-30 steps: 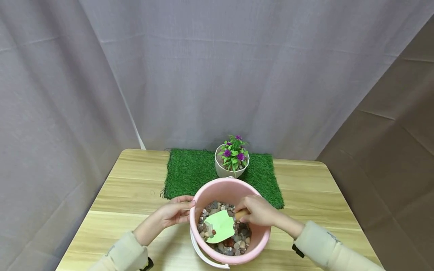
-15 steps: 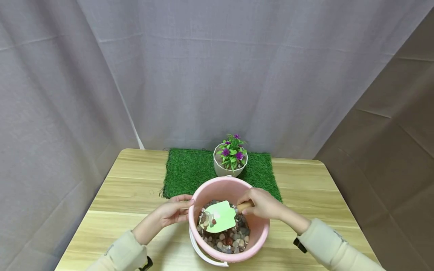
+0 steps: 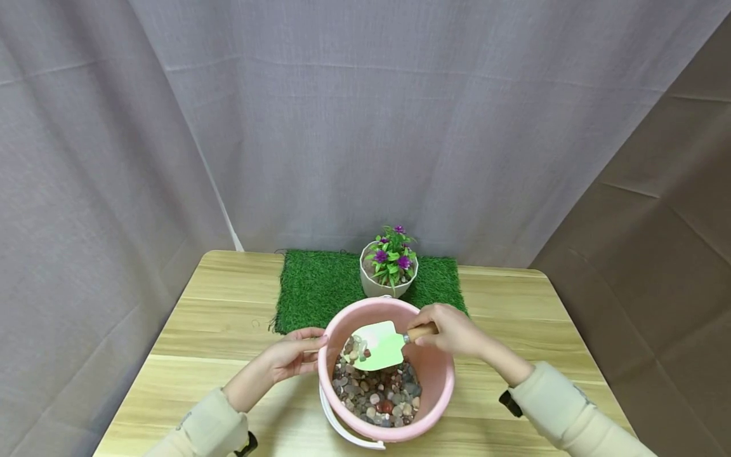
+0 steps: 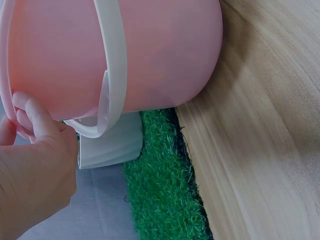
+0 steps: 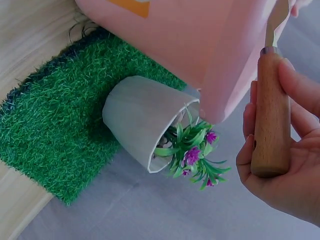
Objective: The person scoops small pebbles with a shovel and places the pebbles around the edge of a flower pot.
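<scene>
My right hand (image 3: 454,330) grips the wooden handle (image 5: 272,120) of a trowel with a light green blade (image 3: 381,348). Several small pebbles (image 3: 356,349) lie on the blade toward its tip, and the blade is inside a pink bucket (image 3: 442,406), above the stones. Mixed pebbles (image 3: 377,397) cover the bucket's bottom, with a larger reddish-brown one among them. On the bucket's left side my left hand (image 3: 294,355) pinches the rim between thumb and fingers, as the left wrist view (image 4: 37,160) also shows of this hand.
Behind the bucket, a white pot (image 3: 377,289) with a purple-flowered plant (image 3: 393,257) stands on a green grass mat (image 3: 314,285). The bucket's white handle (image 3: 342,428) hangs down at its near left. Under everything is a wooden table (image 3: 228,317), with grey curtains (image 3: 365,127) beyond.
My right hand has raised the trowel from among the stones and drawn it up and to the right, with pebbles on its blade. The left hand has stayed at the rim.
</scene>
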Motion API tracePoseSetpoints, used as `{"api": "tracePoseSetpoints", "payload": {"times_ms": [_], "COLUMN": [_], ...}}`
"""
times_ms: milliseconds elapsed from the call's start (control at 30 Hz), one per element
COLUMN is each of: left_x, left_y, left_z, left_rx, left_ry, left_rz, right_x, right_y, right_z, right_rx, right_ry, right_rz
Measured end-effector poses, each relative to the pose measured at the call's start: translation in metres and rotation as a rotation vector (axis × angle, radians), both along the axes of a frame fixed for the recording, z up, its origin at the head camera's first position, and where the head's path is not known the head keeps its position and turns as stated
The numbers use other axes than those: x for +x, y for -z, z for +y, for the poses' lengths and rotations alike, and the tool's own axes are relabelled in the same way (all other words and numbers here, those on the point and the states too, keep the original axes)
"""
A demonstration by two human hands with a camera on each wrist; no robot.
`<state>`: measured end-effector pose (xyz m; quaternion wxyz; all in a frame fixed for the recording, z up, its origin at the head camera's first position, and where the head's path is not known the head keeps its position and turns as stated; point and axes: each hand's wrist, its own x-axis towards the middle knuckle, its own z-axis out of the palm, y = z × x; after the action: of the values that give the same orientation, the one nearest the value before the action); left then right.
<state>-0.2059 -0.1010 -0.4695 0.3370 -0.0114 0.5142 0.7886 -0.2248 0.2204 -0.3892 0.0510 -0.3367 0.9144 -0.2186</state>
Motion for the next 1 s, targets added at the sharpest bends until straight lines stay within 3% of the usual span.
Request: {"api": "tracePoseSetpoints", "payload": {"times_ms": [400,1000], "left_x": [-0.001,0.000], "left_y": [0.000,-0.001], "left_z": [0.000,0.000], "left_rx": [0.003,0.003], "left_ry": [0.009,0.003], "left_rz": [0.001,-0.004], "right_x": [-0.007,-0.018], "right_y": [-0.006,-0.015], "right_z": [0.012,0.038], "right_rx": [-0.070,-0.118], "right_ry": [0.001,0.072], "right_rz": [-0.037,-0.086]}}
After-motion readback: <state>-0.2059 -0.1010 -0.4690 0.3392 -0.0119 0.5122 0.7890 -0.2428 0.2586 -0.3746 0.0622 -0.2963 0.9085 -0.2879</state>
